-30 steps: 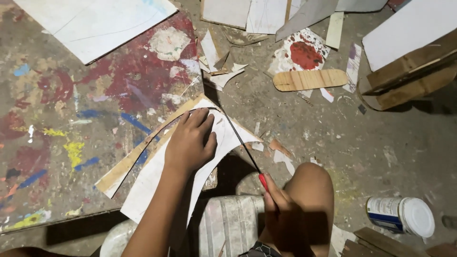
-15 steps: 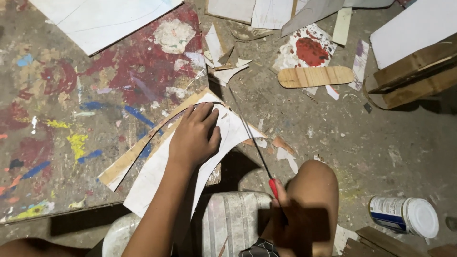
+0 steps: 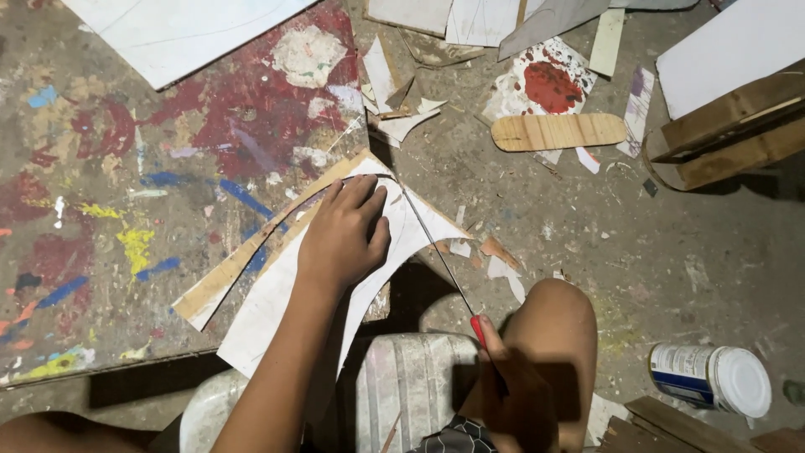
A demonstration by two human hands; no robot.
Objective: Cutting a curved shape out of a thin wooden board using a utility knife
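A white curved-cut sheet of thin board (image 3: 285,294) is pressed flat under the left hand (image 3: 342,239), palm down with fingers spread, so nothing is clamped in that grip. The sheet is laid over a strip of pale brown board (image 3: 220,281) on the paint-splattered desk (image 3: 101,193), with its lower end hanging past the desk's edge. A thin metal saw blade with a red handle (image 3: 440,256) is clasped in the closed grip of the right hand (image 3: 511,390), and its tip is set at the sheet's upper edge, beside the left fingers.
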